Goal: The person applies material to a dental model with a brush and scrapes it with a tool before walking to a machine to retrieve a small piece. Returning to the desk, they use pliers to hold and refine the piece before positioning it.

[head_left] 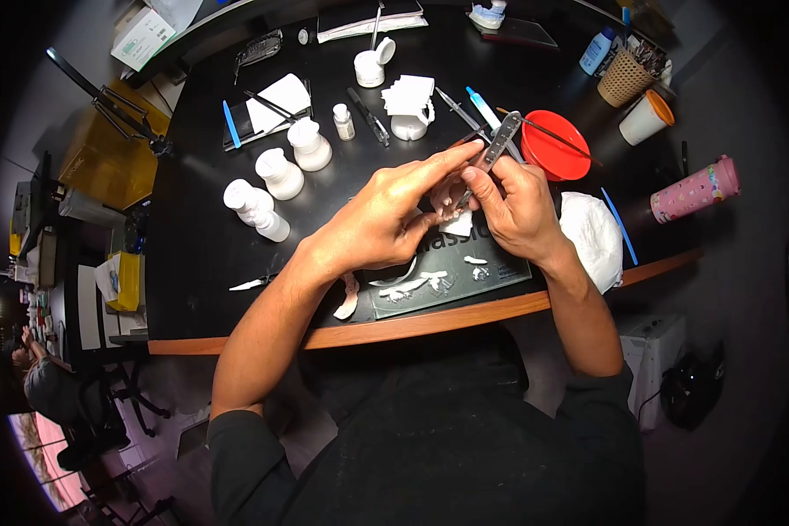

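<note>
Both hands meet over the front middle of the table. In my right hand (pixel 522 206), closed, is a flat grey metal tool (pixel 502 140) with marks along its handle; its lower end points down and left between the hands. My left hand (pixel 394 206) is closed around a small pinkish piece (pixel 445 195), mostly hidden by the fingers, and its index finger reaches to the tool. Below the hands, a white tissue (pixel 457 224) lies by a clear plate (pixel 500 273). White shavings (pixel 401 290) are scattered on that plate.
Several white bottles (pixel 279 175) stand left of the hands. A red bowl (pixel 556 145) and a crumpled white cloth (pixel 591 237) are on the right. A pink tumbler (pixel 697 188) lies near the right edge. Wooden edging (pixel 412 326) borders the table's front.
</note>
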### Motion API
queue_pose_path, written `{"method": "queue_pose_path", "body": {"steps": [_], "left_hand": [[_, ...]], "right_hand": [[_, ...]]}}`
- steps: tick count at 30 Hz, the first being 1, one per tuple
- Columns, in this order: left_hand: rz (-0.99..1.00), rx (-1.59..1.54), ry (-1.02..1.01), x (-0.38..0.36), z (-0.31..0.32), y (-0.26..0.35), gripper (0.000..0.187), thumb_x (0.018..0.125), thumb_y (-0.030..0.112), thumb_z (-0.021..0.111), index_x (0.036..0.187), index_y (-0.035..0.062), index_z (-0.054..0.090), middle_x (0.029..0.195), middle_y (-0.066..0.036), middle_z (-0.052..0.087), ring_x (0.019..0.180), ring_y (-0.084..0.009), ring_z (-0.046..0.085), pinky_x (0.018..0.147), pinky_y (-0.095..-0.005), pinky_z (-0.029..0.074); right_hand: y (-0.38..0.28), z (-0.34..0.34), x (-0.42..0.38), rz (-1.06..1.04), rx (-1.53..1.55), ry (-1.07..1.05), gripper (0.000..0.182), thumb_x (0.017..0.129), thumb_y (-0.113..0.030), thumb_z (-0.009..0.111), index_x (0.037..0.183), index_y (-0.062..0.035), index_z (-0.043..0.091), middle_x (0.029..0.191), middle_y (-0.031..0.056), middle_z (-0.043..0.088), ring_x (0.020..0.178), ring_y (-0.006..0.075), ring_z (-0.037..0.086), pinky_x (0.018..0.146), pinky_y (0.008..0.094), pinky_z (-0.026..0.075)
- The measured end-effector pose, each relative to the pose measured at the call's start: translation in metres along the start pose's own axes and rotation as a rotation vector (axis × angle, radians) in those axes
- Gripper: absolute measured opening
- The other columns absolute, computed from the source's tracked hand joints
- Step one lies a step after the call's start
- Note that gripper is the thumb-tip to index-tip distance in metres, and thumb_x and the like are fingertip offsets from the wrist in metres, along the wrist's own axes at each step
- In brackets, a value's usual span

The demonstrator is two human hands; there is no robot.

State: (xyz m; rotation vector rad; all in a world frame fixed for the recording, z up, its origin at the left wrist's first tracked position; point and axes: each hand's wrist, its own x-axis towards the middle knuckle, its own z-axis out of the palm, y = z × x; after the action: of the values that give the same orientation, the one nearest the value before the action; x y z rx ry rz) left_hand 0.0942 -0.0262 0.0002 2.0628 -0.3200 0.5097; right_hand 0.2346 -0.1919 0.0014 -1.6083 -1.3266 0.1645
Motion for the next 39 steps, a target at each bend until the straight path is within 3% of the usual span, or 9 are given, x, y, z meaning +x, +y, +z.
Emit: {"method": "queue_pose_path", "body": {"steps": [7, 13, 25, 39], "left_hand": [[-0.029, 0.037, -0.007, 0.0001, -0.0017, 0.0023, 0.091, 0.069, -0.02, 0.059, 0.155, 0.003, 0.043, 0.129, -0.018, 0.068, 0.103, -0.0267, 0.07, 0.095, -0.038, 0.056], [-0.028, 0.038, 0.003, -0.0006, -0.0002, -0.0012, 0.089, 0.072, -0.018, 0.063, 0.156, 0.0037, 0.043, 0.128, -0.018, 0.069, 0.098, -0.0261, 0.069, 0.094, -0.0381, 0.057], [0.005, 0.043, 0.02, -0.0026, 0.0015, -0.0036, 0.092, 0.068, -0.02, 0.058, 0.156, 0.0042, 0.044, 0.122, -0.016, 0.069, 0.09, -0.0252, 0.067, 0.091, -0.0376, 0.057], [-0.071, 0.031, -0.018, -0.0032, -0.0024, -0.0007, 0.09, 0.069, -0.019, 0.059, 0.155, 0.0021, 0.044, 0.133, -0.02, 0.067, 0.113, -0.0326, 0.07, 0.097, -0.0397, 0.056]], "right_hand": [[0.0054, 0.0047, -0.0016, -0.014, -0.035, 0.029, 0.02, 0.103, -0.015, 0.065, 0.095, 0.0033, 0.067, 0.071, 0.0127, 0.07, 0.06, 0.0213, 0.069, 0.053, 0.0332, 0.049], [0.0052, 0.0047, -0.0019, -0.009, -0.027, 0.022, 0.021, 0.103, -0.016, 0.065, 0.095, 0.0033, 0.067, 0.072, 0.0135, 0.07, 0.06, 0.0219, 0.069, 0.053, 0.0333, 0.049], [0.0049, 0.0053, -0.0027, -0.031, -0.006, -0.002, 0.023, 0.104, -0.018, 0.064, 0.095, 0.0033, 0.067, 0.076, 0.0143, 0.072, 0.065, 0.0232, 0.073, 0.056, 0.0334, 0.052], [0.0053, 0.0062, -0.0031, -0.079, -0.012, 0.005, 0.021, 0.103, -0.015, 0.064, 0.096, 0.0043, 0.067, 0.074, 0.0145, 0.07, 0.063, 0.023, 0.072, 0.053, 0.0325, 0.05]]}}
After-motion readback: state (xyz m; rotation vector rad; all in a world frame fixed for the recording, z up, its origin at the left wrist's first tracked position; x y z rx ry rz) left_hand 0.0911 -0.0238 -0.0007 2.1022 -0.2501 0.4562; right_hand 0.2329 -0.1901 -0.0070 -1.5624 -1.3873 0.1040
